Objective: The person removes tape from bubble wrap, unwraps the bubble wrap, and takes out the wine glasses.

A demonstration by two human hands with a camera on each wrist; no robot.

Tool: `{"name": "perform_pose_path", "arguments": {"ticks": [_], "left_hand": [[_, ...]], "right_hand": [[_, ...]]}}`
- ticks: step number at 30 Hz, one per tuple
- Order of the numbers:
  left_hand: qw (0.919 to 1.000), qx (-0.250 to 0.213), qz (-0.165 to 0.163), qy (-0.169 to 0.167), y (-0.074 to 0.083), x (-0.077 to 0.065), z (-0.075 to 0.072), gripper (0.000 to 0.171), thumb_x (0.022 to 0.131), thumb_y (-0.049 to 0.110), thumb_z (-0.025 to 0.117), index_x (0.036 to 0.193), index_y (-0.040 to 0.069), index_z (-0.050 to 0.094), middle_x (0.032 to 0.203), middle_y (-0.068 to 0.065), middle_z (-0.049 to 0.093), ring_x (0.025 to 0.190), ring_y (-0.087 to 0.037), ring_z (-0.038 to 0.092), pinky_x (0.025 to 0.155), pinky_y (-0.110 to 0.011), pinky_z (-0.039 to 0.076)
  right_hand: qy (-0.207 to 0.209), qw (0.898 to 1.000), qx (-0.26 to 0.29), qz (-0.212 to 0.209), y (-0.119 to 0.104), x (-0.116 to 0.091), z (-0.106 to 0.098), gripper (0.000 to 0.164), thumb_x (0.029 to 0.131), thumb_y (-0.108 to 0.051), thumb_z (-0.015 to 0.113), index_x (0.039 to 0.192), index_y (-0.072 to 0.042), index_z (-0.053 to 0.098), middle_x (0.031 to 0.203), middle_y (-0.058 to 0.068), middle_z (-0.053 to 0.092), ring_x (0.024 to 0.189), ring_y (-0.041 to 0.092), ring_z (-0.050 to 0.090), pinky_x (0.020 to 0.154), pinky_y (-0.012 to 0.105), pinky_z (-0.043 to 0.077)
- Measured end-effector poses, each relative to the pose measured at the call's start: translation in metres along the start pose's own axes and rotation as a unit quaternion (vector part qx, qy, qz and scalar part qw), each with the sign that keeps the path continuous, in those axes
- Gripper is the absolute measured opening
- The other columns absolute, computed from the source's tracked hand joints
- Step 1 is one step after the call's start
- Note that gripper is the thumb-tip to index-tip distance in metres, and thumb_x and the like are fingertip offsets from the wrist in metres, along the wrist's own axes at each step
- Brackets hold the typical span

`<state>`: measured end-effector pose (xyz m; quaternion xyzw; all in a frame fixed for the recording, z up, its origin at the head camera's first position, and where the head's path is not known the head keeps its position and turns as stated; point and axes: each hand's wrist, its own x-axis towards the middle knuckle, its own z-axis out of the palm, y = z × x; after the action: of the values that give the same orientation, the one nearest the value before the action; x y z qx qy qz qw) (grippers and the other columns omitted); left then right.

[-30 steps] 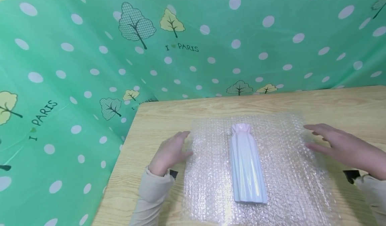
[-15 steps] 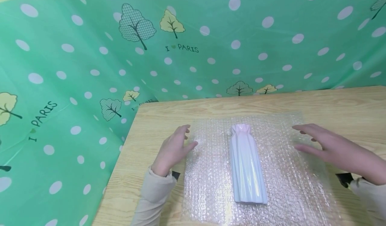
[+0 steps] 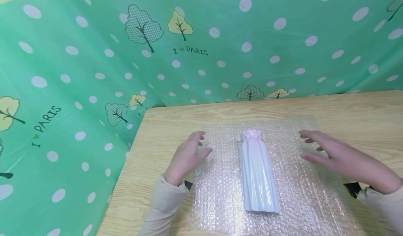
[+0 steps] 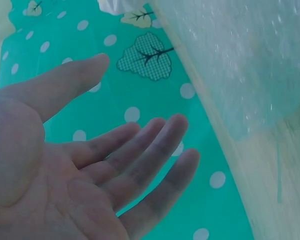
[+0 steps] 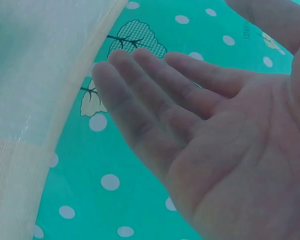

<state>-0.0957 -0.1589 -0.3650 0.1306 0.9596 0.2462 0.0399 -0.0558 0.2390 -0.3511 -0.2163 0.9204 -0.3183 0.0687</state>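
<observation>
A pleated vase [image 3: 259,174], pale blue fading to pink at its gathered neck, lies on its side on a sheet of clear bubble wrap [image 3: 217,194]. Its neck points to the far side of the table. Left of the vase, over the sheet's left edge, my left hand [image 3: 187,155] hovers with fingers spread and nothing in it. On the opposite side my right hand [image 3: 337,154] is held over the right part of the sheet, likewise holding nothing. Both wrist views show a bare palm with relaxed fingers, the left palm [image 4: 85,195] and the right palm [image 5: 240,145].
Wood-grain table [image 3: 157,134] extends beyond the bubble wrap on the left, back and right. A green polka-dot cloth [image 3: 201,36] with printed trees hangs behind the table and along its left side. Small black pieces [image 3: 352,188] show at both wrists.
Both hands have moved inward toward the vase, the left going right and the right going left. The vase and bubble wrap have stayed in place.
</observation>
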Motion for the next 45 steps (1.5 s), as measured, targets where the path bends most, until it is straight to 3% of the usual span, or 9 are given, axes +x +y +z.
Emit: {"name": "perform_pose_path", "arguments": {"ticks": [12,29,38,45], "left_hand": [[0.9994,0.003,0.015,-0.03,0.014,-0.001,0.01,0.06,0.087,0.04,0.06,0.136,0.012,0.039,0.122,-0.003,0.054,0.102,-0.017,0.056,0.079,-0.033,0.051],[0.9986,0.017,0.033,-0.038,0.023,-0.003,0.014,0.059,0.088,0.041,0.059,0.135,0.012,0.04,0.122,-0.004,0.054,0.099,-0.018,0.058,0.081,-0.035,0.051],[0.998,0.016,0.049,-0.037,0.022,-0.001,0.023,0.06,0.087,0.045,0.058,0.134,0.013,0.042,0.123,-0.001,0.054,0.1,-0.016,0.058,0.082,-0.034,0.051],[0.9974,-0.019,0.042,-0.055,0.027,-0.001,0.029,0.064,0.086,0.053,0.054,0.135,0.014,0.041,0.126,-0.001,0.052,0.103,-0.017,0.057,0.082,-0.033,0.051]], "right_hand": [[-0.003,1.0,-0.003,-0.019,-0.001,0.003,0.007,0.059,0.093,-0.026,0.055,0.14,-0.003,0.029,0.129,0.014,0.047,0.108,0.031,0.051,0.078,0.045,0.049],[-0.025,0.999,0.039,0.002,-0.011,0.007,0.021,0.058,0.094,-0.032,0.053,0.141,-0.006,0.03,0.13,0.019,0.046,0.103,0.037,0.054,0.078,0.051,0.049],[-0.032,0.998,0.049,0.008,-0.016,0.011,0.032,0.059,0.093,-0.036,0.053,0.14,-0.007,0.032,0.129,0.017,0.046,0.105,0.036,0.053,0.08,0.052,0.048],[-0.041,0.997,0.056,0.018,-0.021,0.014,0.04,0.06,0.093,-0.04,0.052,0.139,-0.006,0.033,0.129,0.017,0.047,0.103,0.035,0.054,0.08,0.051,0.049]]}}
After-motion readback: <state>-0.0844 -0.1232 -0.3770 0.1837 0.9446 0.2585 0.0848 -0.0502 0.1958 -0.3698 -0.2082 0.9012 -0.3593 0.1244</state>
